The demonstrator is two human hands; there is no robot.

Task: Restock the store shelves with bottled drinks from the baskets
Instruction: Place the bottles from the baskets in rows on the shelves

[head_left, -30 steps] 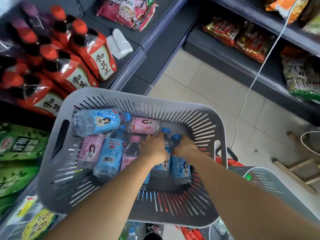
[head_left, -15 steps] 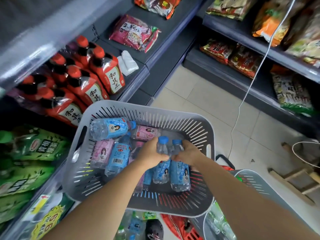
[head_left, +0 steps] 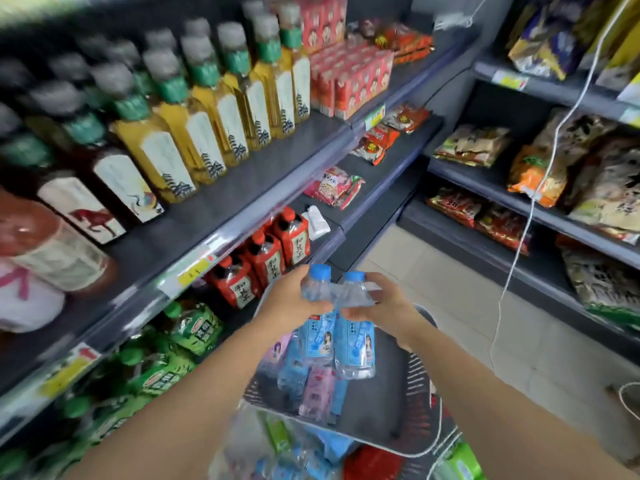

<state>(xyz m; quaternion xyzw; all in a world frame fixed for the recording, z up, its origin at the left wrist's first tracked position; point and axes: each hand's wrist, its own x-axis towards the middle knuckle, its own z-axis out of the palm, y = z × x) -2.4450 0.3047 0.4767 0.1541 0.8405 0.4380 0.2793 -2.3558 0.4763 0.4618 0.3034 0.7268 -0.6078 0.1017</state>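
Left hand (head_left: pixel 291 301): fingers are curled round the neck and shoulder of a blue-labelled bottle (head_left: pixel 320 337), which is held cap up. Right hand (head_left: pixel 386 303): closed in the same way round the neck of a second blue-labelled bottle (head_left: pixel 357 344), also cap up. The two bottles are held upright and side by side, shoulders close together; whether they touch cannot be told. Both are seen over the grey basket (head_left: pixel 381 407), with their bases not resting on anything that can be made out.

Inside the basket more drinks are seen lying flat, among them a pink-labelled bottle (head_left: pixel 317 393) and a blue one (head_left: pixel 292 365) partly hidden behind the left-hand bottle. Below the basket's near edge, further bottles (head_left: pixel 277 445) are noted, too blurred to tell apart.

On the left shelving (head_left: pixel 221 233), red-labelled bottles (head_left: pixel 268 258) are ranked just beyond the left hand. Green-labelled bottles (head_left: pixel 195 329) are stacked on the level beneath. Yellow tea bottles (head_left: pixel 207 133) are lined up on the level above, with red cartons (head_left: pixel 346 74) beside them at the far end.

On the right shelving, snack bags (head_left: pixel 471 143) are laid out. A white cord (head_left: pixel 519 237) is hung down in front of them. Pale floor tiles (head_left: pixel 450 306) are visible between the two units.
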